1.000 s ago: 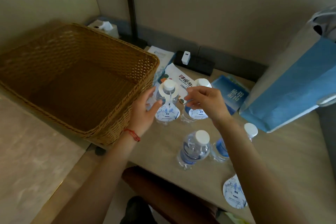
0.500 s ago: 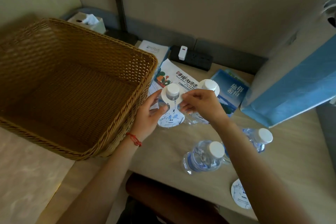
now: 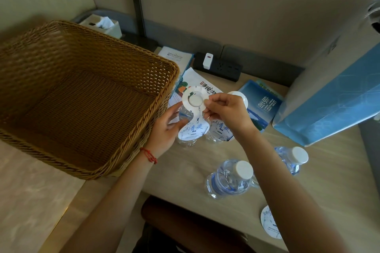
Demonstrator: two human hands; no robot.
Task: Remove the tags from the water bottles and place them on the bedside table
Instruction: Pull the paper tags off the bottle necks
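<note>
Fingers (image 3: 213, 103) of right hand (image 3: 228, 112) pinched the ring of a tag (image 3: 194, 117) over its bottle (image 3: 186, 114); left hand (image 3: 167, 127) curled round that bottle, upright on worktop (image 3: 185, 168) beside wicker basket (image 3: 82, 96).

Tagged bottles: two bottles (image 3: 186, 127) (image 3: 218, 131) standing near the table's (image 3: 185, 166) back edge, white tags (image 3: 194, 113) (image 3: 221, 129) hanging on their necks.
Bare bottles: two (image 3: 232, 178) (image 3: 292, 158) standing toward the front edge.
Loose tag (image 3: 270, 223): lying at the front edge.
</note>
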